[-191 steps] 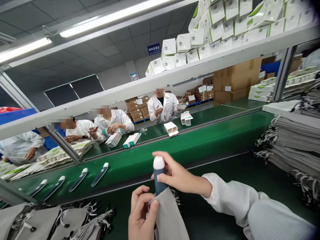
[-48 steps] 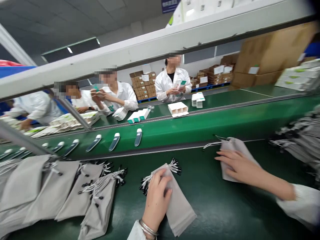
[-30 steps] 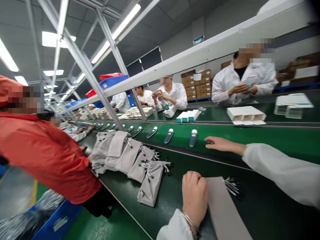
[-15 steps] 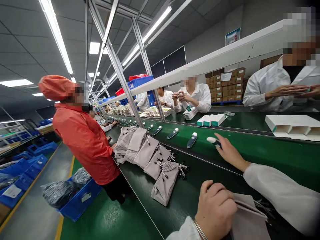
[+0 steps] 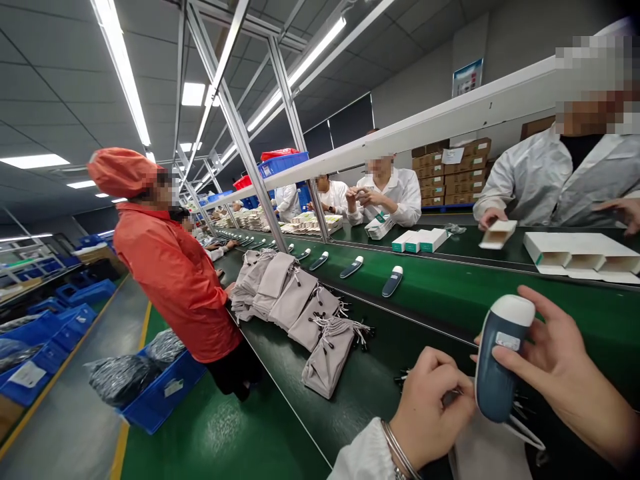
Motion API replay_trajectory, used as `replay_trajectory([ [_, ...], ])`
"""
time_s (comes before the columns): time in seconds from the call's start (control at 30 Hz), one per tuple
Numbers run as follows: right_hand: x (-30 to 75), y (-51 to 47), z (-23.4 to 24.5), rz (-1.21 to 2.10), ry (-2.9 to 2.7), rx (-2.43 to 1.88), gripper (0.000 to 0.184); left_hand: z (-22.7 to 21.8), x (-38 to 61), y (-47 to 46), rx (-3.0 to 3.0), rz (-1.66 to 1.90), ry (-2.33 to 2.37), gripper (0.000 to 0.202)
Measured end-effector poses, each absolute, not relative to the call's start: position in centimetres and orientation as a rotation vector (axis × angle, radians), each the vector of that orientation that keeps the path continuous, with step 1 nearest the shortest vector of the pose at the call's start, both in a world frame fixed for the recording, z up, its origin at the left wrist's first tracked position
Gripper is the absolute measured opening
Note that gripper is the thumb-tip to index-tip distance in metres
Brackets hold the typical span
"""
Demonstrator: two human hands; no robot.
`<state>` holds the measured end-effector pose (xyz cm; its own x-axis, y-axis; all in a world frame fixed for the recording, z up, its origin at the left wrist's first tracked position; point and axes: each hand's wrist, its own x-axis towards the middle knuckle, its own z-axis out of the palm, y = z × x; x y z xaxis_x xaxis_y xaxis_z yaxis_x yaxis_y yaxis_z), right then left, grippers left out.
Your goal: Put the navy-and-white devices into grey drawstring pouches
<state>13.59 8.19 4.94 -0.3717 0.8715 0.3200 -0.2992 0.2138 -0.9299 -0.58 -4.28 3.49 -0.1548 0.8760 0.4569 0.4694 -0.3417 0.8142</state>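
Note:
My right hand is closed round a dark blue device with a white cap, holding it upright just above a grey drawstring pouch. My left hand pinches the mouth of that pouch at the table's near edge. The pouch's lower part runs out of view. More blue-and-white devices lie in a row on the green conveyor belt beyond my hands.
A pile of grey pouches lies on the table to the left. A person in an orange coat stands by the table, with blue bins on the floor. Across the belt, people in white coats handle white boxes.
My right hand has lifted a device off the belt and brought it back over the pouch. My left hand still grips the pouch mouth.

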Motion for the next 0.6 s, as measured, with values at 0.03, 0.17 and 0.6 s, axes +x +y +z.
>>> replay_trajectory([
  [0.03,13.6,8.2,5.1,1.374,-1.42,-0.57,0.097,3.6,-0.6,-4.4,1.695,1.502,1.491,0.016],
  [0.17,13.7,8.4,5.3,1.308,-1.404,-0.534,0.087,4.5,-0.5,-4.7,1.556,1.51,1.363,0.015],
  [0.6,15.8,7.0,4.4,1.127,-2.189,-0.649,0.044,9.0,0.9,-5.1,1.138,1.87,1.5,0.013],
])
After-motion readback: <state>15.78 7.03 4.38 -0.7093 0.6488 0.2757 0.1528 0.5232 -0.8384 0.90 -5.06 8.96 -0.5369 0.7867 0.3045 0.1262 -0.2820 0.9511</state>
